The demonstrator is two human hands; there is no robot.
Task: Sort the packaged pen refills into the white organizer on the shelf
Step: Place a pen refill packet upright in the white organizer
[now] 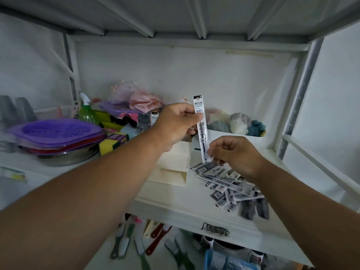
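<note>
One packaged pen refill [201, 125], a long white sleeve with black print, stands nearly upright above the shelf. My left hand [176, 126] pinches its upper part, and my right hand [232, 153] pinches its lower end. Under my left wrist sits the white stepped organizer [173, 168], partly hidden by the arm. A loose pile of several more packaged refills [231, 188] lies on the shelf to the right of the organizer, below my right hand. Another packaged refill [154, 118] shows behind my left hand.
A stack of purple and red baskets over a metal bowl [58, 139] fills the left of the shelf, with sponges [113, 142] and a green spray bottle [86, 110]. Bagged items [237, 121] sit at the back right. Brushes [140, 248] lie on the lower level.
</note>
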